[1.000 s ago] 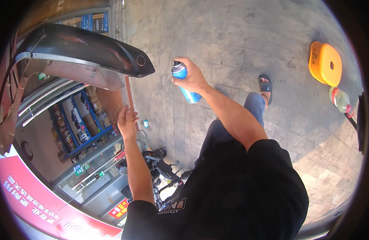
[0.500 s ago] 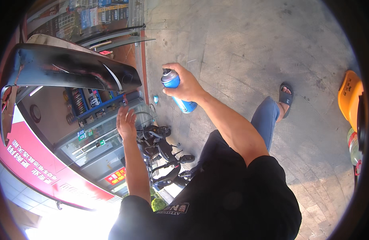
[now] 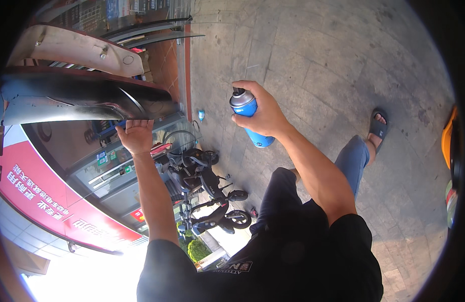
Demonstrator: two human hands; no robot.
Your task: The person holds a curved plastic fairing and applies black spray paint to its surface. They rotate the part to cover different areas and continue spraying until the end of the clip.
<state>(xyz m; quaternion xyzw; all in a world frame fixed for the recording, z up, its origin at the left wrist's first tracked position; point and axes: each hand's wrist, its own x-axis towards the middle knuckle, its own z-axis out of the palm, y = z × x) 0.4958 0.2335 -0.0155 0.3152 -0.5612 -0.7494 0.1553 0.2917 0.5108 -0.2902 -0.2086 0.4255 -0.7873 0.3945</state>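
My right hand (image 3: pixel 266 111) is wrapped round a blue spray can (image 3: pixel 259 139), its index finger on the black nozzle at the top. The can tilts, nozzle up and toward the left. At the left, a long glossy black vehicle body panel (image 3: pixel 66 98) is held up off the ground. It has a pale curved streak near its right end. My left hand (image 3: pixel 136 137) is at the panel's lower edge, fingers stretched and thumb apart. The fingertips meet that edge; whether they press on it or reach behind it, I cannot tell.
Behind the black panel is a pale panel (image 3: pixel 74 48). Black electric scooters (image 3: pixel 204 183) stand below my left hand, beside a glass shopfront. A pink sign (image 3: pixel 46 199) curves along the lower left. An orange object (image 3: pixel 449 138) is at the right edge, over grey paving (image 3: pixel 313 55).
My left hand has moved left and up to the black panel's lower edge. The spray can appears farther right in my right hand. More of the pale panel shows.
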